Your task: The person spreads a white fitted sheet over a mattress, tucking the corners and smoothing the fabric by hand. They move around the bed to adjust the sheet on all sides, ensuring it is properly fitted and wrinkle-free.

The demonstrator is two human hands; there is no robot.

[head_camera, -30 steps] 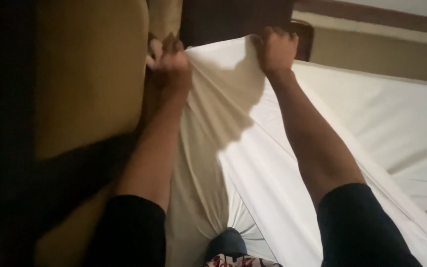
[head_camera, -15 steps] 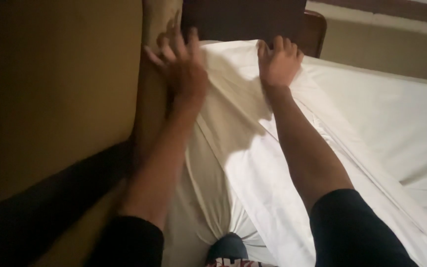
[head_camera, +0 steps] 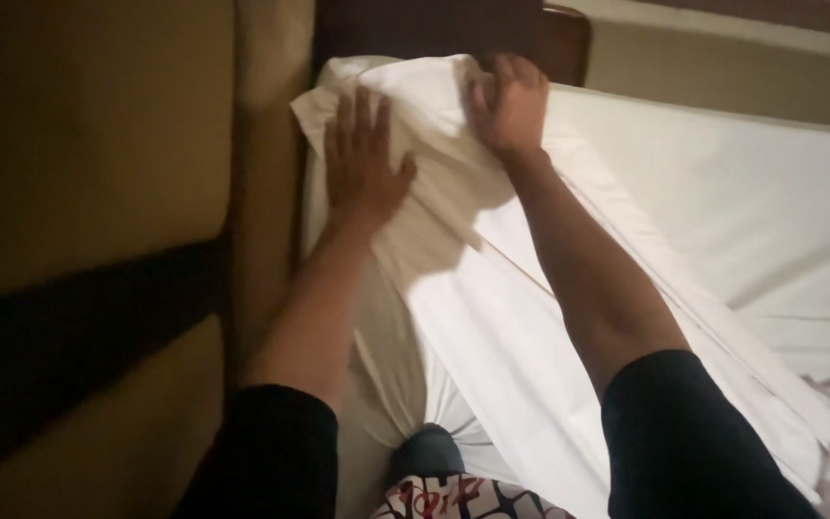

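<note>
White, creased sheet (head_camera: pixel 492 317) drapes the mattress corner at twelve o'clock; my left hand (head_camera: pixel 362 163) lies flat and spread on it, my right hand (head_camera: pixel 511 106) bunches the soft fabric beside the dark wooden headboard (head_camera: pixel 434 29).

White bed sheet (head_camera: pixel 530 317), dark brown headboard (head_camera: pixel 434 29), tan wall (head_camera: pixel 88 125), black sleeves (head_camera: pixel 694 442)

sheet (head_camera: pixel 549 317): white cloth, matt, creased | headboard (head_camera: pixel 434 29): dark wood, slight gloss | wall (head_camera: pixel 79 144): matt

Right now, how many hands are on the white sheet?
2. The left hand lies flat near the mattress corner; the right hand grips the white sheet beside the dark headboard.
</note>
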